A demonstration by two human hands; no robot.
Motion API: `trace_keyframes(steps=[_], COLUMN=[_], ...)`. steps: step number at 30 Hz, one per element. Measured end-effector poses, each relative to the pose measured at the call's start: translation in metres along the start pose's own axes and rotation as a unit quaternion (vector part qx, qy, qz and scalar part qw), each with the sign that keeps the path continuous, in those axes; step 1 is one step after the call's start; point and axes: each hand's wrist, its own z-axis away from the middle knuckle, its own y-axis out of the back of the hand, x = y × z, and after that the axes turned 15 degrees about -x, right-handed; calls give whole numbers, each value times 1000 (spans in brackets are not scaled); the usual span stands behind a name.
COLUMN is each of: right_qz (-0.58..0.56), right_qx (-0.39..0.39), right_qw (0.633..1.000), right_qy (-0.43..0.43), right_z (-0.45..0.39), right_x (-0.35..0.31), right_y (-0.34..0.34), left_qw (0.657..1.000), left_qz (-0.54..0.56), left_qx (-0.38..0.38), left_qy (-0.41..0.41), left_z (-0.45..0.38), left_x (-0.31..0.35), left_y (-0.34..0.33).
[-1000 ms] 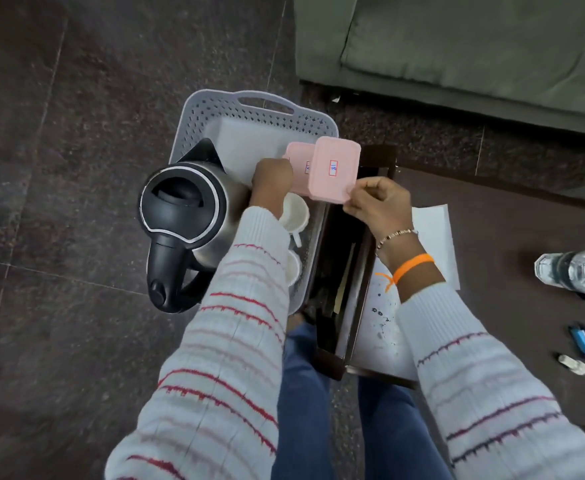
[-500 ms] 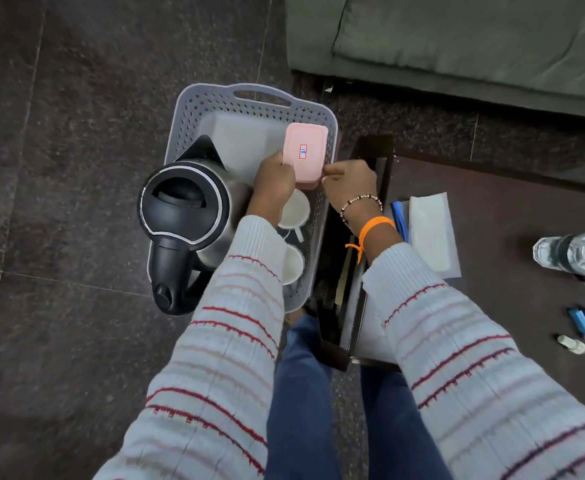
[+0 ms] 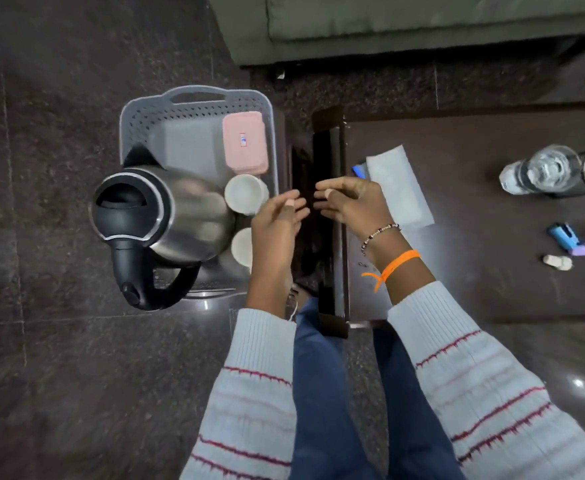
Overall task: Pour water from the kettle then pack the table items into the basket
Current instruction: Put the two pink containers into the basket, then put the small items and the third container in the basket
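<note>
Packing step under way: kettle (image 3: 180, 216), two cups (image 3: 246, 194), pink lunchbox (image 3: 245, 143) sit in grey basket (image 3: 194, 102) on floor. Left hand (image 3: 277, 220), right hand (image 3: 350, 202) empty, fingers relaxed. Next likely: reach remaining items on worktop (image 3: 474, 265), e.g. water bottle (image 3: 540, 171).

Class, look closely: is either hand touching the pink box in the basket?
Apart. The head view shows both the left hand and right hand clear of the pink box.

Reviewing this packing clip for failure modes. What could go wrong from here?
1. The kettle leans over the basket edge with its handle outside; it may tip out when lifted.
2. The cups are wedged against the kettle and could knock together.
3. The open water bottle still on the table could spill when the hands reach across.
</note>
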Motion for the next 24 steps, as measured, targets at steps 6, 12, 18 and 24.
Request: trace_keyframes(steps=[6, 12, 18, 24], right_qz=[9, -37, -72, -35], right_qx=[47, 121, 177, 231], right_qw=[999, 987, 972, 960], right_qy=[-25, -101, -138, -156], right_z=[56, 101, 131, 143], right_x=[36, 91, 134, 170], right_y=[71, 192, 309, 404], left_qw=[987, 962, 912, 815], left_qz=[-86, -129, -257, -452], left_qx=[-94, -153, -242, -320], left_qy=[97, 188, 208, 170], left_z=[21, 28, 18, -10], left_x=[-45, -96, -150, -205], left_y=[-68, -172, -277, -366])
